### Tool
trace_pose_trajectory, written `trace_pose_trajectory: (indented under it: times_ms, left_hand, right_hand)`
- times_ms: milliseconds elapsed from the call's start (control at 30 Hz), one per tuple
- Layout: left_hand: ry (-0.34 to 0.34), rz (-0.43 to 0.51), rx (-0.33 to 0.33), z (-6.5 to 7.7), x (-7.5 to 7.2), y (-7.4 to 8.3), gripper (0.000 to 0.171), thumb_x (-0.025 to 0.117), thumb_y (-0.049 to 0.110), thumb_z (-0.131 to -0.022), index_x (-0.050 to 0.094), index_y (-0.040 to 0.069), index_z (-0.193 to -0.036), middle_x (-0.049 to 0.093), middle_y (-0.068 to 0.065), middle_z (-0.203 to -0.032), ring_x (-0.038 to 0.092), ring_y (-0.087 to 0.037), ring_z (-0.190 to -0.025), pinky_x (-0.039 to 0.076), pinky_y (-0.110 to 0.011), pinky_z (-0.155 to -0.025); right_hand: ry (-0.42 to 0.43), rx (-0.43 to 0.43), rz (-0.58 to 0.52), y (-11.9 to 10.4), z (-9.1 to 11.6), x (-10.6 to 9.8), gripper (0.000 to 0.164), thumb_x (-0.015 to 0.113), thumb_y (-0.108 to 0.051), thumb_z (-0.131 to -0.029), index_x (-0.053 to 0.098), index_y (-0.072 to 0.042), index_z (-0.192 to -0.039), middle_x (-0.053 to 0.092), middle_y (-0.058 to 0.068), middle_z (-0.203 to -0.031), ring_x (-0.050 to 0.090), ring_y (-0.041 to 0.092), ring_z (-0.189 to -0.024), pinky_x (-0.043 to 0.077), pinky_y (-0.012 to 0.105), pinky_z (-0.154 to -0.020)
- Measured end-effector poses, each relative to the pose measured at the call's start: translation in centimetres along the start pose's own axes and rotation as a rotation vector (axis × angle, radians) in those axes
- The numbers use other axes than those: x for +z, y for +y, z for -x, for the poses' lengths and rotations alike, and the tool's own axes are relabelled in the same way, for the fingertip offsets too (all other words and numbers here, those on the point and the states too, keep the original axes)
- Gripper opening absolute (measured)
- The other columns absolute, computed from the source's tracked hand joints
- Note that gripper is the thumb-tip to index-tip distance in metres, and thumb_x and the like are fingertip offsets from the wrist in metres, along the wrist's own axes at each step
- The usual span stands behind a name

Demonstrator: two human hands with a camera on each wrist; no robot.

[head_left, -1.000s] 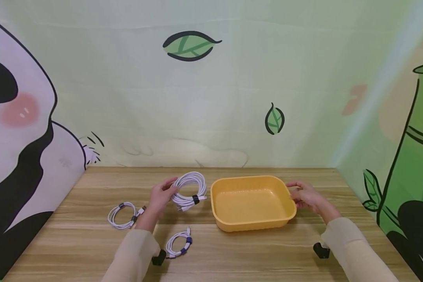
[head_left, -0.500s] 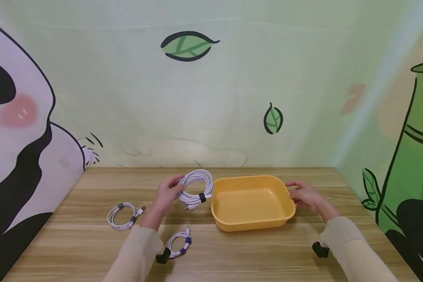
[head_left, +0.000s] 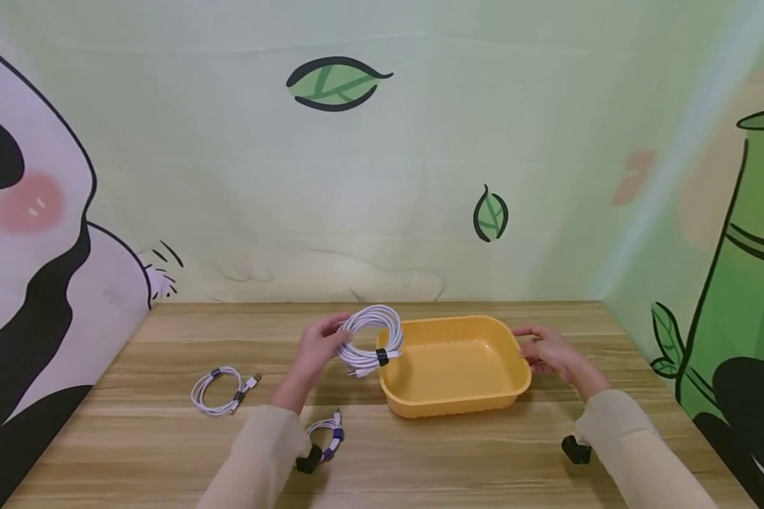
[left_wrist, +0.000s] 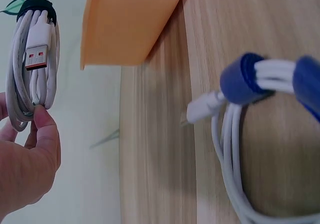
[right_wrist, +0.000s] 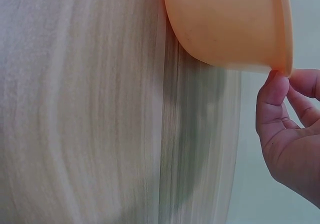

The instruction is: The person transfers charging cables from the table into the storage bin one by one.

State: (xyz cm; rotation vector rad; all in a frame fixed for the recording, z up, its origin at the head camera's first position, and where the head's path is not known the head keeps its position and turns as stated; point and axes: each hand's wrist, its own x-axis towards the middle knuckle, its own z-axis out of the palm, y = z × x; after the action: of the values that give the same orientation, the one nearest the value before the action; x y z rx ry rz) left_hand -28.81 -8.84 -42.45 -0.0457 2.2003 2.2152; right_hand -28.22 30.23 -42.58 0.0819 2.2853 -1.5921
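My left hand [head_left: 320,348] pinches a coiled white USB cable [head_left: 391,326] by its left side, raised above the table. A black strap binds the coil, and its USB plug [left_wrist: 37,57] shows in the left wrist view. In the head view the coil overlaps the left rim of a yellow rectangular bin [head_left: 455,408]. At the bin's opposite end, my right hand [head_left: 550,357] holds the rim; the right wrist view shows thumb and fingers pinching the edge of the bin [right_wrist: 230,29].
A smaller white cable coil [head_left: 199,396] with black ties lies at the left of the wooden table [head_left: 458,466]. Another coil with blue ties [head_left: 339,435] lies in front, partly hidden behind the left sleeve and wrist camera. A printed cloth backdrop [head_left: 382,170] rises behind the table.
My left hand has carried the coiled cable rightward, from beside the bin to over its left rim. The right hand keeps its hold, and the bin stays in place.
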Motion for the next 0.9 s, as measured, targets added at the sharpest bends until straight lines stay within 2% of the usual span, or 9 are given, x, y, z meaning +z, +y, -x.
trace_pose_trajectory:
  times_ms: [633,900]
  left_hand:
    - [-0.067,-0.043,0.021,0.0,3.3,0.3,0.035,0.056,-0.003,-0.077,0.058,-0.001,-0.111,0.058,-0.018,-0.1,0.053,-0.011,-0.072,0.048,-0.019,-0.059]
    - [-0.112,-0.078,0.021,-0.2,4.5,0.5,0.036,0.056,-0.003,-0.077,0.057,-0.001,-0.112,0.058,-0.018,-0.101,0.054,-0.014,-0.075,0.05,-0.022,-0.064]
  right_hand:
    - [0.016,0.01,-0.004,0.0,0.0,0.1,0.052,0.046,-0.003,-0.082,0.029,0.003,-0.13,0.055,0.0,-0.07,0.05,0.009,-0.054,0.047,0.021,-0.051]
    - [0.015,0.013,-0.013,0.1,-0.1,0.2,0.052,0.046,-0.003,-0.081,0.029,0.003,-0.13,0.055,0.001,-0.071,0.05,0.009,-0.054,0.047,0.021,-0.05]
